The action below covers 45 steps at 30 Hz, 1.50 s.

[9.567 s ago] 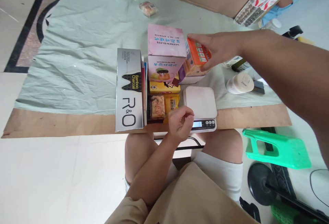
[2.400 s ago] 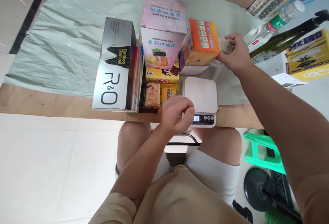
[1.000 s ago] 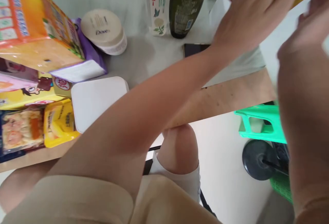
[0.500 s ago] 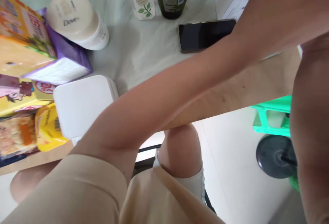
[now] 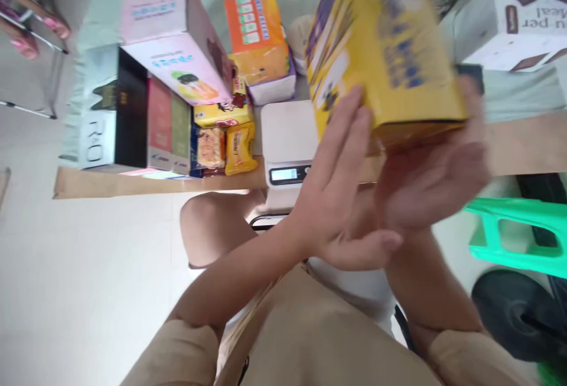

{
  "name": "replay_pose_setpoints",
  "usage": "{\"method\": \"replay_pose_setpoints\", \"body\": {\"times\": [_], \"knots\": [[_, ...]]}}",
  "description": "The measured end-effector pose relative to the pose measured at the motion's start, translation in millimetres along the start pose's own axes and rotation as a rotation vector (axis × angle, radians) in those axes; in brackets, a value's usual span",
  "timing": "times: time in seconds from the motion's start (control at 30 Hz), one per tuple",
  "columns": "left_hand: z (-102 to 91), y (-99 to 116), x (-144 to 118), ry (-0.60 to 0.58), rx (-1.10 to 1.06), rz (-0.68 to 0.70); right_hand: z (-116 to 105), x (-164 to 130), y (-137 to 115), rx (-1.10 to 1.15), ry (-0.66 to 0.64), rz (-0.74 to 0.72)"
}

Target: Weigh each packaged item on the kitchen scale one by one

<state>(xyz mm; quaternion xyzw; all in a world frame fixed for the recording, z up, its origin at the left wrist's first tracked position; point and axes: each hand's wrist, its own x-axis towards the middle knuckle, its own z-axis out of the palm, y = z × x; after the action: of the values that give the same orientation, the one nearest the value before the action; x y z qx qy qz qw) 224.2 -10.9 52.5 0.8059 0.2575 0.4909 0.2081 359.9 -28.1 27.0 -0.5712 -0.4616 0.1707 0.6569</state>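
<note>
A large yellow box (image 5: 403,49) with blue lettering, blurred by motion, is tilted above the table edge between my two hands. My left hand (image 5: 339,185) presses its outstretched fingers along the box's left side, thumb pointing right. At the lower right corner, my right hand (image 5: 436,182) supports the box from beneath and along its right side; it is smeared by motion. Beside the box on the left lies a white digital scale (image 5: 287,129) with a lit display whose digits I cannot read.
On the left stand a pink-and-white box (image 5: 177,43), a dark box (image 5: 130,114), an orange package (image 5: 257,31) and small yellow snack packs (image 5: 240,148). A white box (image 5: 514,25) with chocolate pictures is at right. Below the table's wooden edge (image 5: 110,185) is a green stool (image 5: 522,235).
The view has swung leftward and back. My left arm, stretched across to the right before, is now drawn in, and the yellow box has come up between both hands.
</note>
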Motion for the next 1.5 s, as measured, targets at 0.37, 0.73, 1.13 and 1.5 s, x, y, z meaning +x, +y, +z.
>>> {"method": "replay_pose_setpoints", "body": {"times": [0.37,0.73,1.13,1.5], "knots": [[-43.9,-59.0,-85.7,0.067,-0.164,-0.089,75.1,-69.3,4.3,0.113,-0.069,0.137],[-63.7,-88.0,-114.9,0.317,-0.145,-0.162,26.9,-45.0,67.4,-0.131,0.283,-0.058],[-59.3,-88.6,-94.5,0.492,-0.017,-0.276,40.4,-55.9,58.0,0.189,0.290,0.048],[-57.4,-87.6,-104.2,0.359,-0.219,-0.387,37.5,-59.6,66.3,0.139,0.242,0.051]]}}
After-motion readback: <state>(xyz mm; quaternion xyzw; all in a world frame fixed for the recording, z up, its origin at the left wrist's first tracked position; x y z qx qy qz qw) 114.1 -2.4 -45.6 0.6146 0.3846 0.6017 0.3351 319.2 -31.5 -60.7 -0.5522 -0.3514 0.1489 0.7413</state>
